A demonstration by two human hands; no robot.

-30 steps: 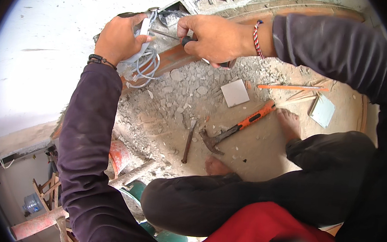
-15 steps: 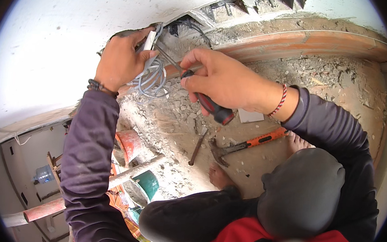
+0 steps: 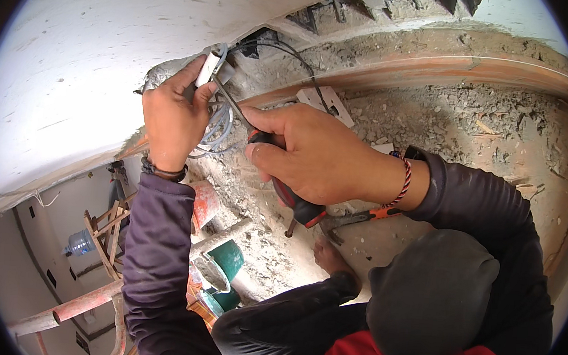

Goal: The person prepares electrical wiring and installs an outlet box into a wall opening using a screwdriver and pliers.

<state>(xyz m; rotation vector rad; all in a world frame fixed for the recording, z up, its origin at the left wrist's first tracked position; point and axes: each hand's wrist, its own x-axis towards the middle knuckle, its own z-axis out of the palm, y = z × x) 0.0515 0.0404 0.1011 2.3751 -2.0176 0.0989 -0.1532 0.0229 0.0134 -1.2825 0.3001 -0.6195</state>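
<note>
Screwdriver blade meets small white fitting between your hands

Your left hand [image 3: 176, 119] pinches a smooth, narrow white fitting [image 3: 208, 69], thumb on one side and fingers on the other, close against the wall. Your right hand [image 3: 326, 154] is wrapped around the chunky black-and-red handle of a screwdriver [image 3: 306, 213], whose butt sticks out below your palm. Its slim metal shaft slants up past your right thumb to the fitting, near your left thumb tip; the exact contact is too small to tell.

Just below your left thumb hang loose loops of smooth grey cable [image 3: 220, 127]. Beyond your left fingertips spreads the white, speckled wall [image 3: 109, 30], broken open into a rough-edged cavity. Thin black cables [image 3: 294, 51] arch above your right fingers toward a flat, pale rectangular plate [image 3: 313, 98] lying just beyond your knuckles.

Past that plate curves a band of orange brick [image 3: 405, 80], edged with crumbly grey mortar. Below your right hand lies a hammer [image 3: 351, 217], steel head and orange grip partly showing, with gritty rubble [image 3: 263, 189] around. Farther off, below your left wrist, stand a dusty red bucket [image 3: 205, 205] and a green one [image 3: 227, 260]. Farthest away are a rough wooden frame [image 3: 111, 231] and a ribbed, translucent blue bottle [image 3: 80, 243].
</note>
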